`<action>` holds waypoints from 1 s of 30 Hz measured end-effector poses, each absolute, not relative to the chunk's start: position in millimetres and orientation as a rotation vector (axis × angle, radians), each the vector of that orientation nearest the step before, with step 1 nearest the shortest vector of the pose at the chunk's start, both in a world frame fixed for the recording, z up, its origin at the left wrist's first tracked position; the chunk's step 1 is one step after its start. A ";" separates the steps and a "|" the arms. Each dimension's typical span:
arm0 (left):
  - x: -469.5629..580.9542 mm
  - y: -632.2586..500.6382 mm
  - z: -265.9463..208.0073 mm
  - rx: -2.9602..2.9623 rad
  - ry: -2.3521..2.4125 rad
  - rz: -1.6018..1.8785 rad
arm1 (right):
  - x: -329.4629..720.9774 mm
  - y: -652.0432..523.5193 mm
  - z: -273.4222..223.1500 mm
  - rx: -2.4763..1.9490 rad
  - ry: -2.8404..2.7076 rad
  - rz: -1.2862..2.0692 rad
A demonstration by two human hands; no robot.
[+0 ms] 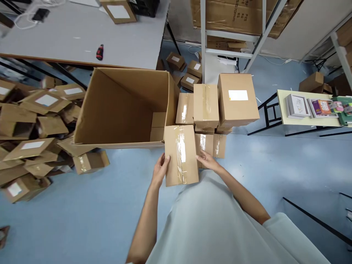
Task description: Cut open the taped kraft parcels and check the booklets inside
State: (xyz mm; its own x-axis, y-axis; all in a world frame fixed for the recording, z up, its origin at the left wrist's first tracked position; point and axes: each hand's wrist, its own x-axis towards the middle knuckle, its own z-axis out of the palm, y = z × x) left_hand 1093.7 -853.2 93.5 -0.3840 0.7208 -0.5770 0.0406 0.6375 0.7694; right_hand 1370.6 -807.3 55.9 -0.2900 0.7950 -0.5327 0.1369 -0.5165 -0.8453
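Note:
Between my two hands is a taped cardboard box (173, 157), with shiny clear tape down its middle. My left hand (160, 169) grips its left side, and my right hand (206, 160) presses on its right side. Just beyond it to the left stands a large open carton (121, 106); a couple of small boxes (158, 126) show in its right corner. To the right of the carton is a stack of closed boxes (206, 104), with a bigger labelled box (238, 102) at its right end. The underside of the held box is hidden.
Opened and flattened boxes (44, 128) lie heaped on the left. A grey table (68, 33) at the back bears a red and black tool (99, 52). Behind the stack rises a white metal rack (231, 36). A small table (286, 106) with picture frames stands right.

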 end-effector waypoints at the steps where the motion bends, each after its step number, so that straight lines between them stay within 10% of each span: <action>1: 1091.6 -850.4 92.0 0.601 1.841 0.861 | 1377.8 -803.1 56.4 -1.533 -1.146 1.852; 21: 1124.7 -870.5 109.0 0.477 1.647 0.860 | 1355.7 -811.3 79.3 -1.294 -1.242 2.089; 30: 1147.1 -944.9 210.2 0.526 1.703 0.961 | 1385.2 -862.3 172.1 -1.268 -1.620 2.015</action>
